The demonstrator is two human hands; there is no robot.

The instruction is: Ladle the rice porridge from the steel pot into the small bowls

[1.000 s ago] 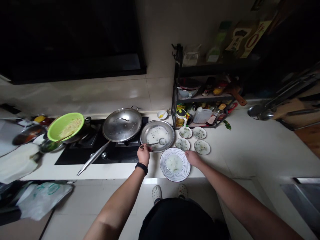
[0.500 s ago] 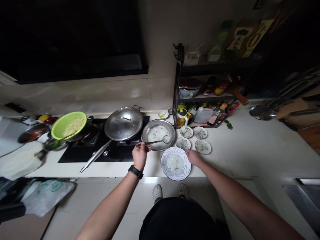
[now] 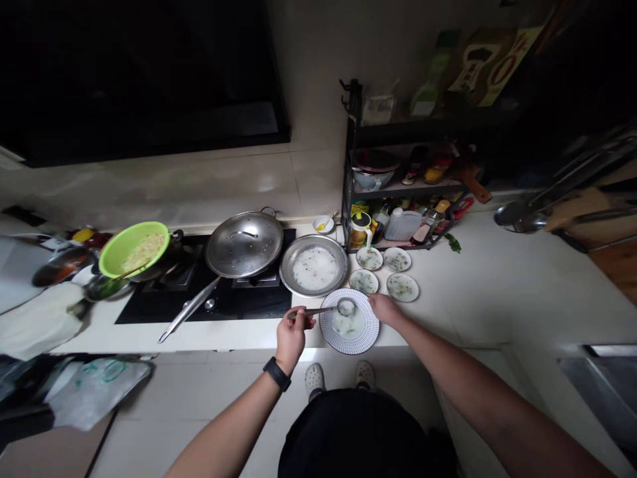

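Observation:
My left hand (image 3: pixel 292 335), with a dark watch on its wrist, grips the handle of a metal ladle (image 3: pixel 345 307). The ladle's bowl is over a blue-and-white striped plate (image 3: pixel 368 332), which has whitish batter with green bits in its middle. My right hand (image 3: pixel 385 309) is closed on the plate's right rim, at the counter's front edge. Just behind the plate sits a round metal pan (image 3: pixel 340 282) of white liquid with dark flecks. To its right are several small dishes (image 3: pixel 402 287) with a similar mix in them.
A lidded frying pan (image 3: pixel 243 245) stands on the black hob (image 3: pixel 249 302), handle towards the front. Left of it is a green bowl (image 3: pixel 114 259) of pale shreds. A black rack (image 3: pixel 348 159) with bottles stands behind the dishes; a small yellow-filled dish (image 3: pixel 318 222) is beside it.
My left hand has moved right and towards me, carrying the ladle from over the metal pan to over the striped plate. My right hand stays on the plate's rim.

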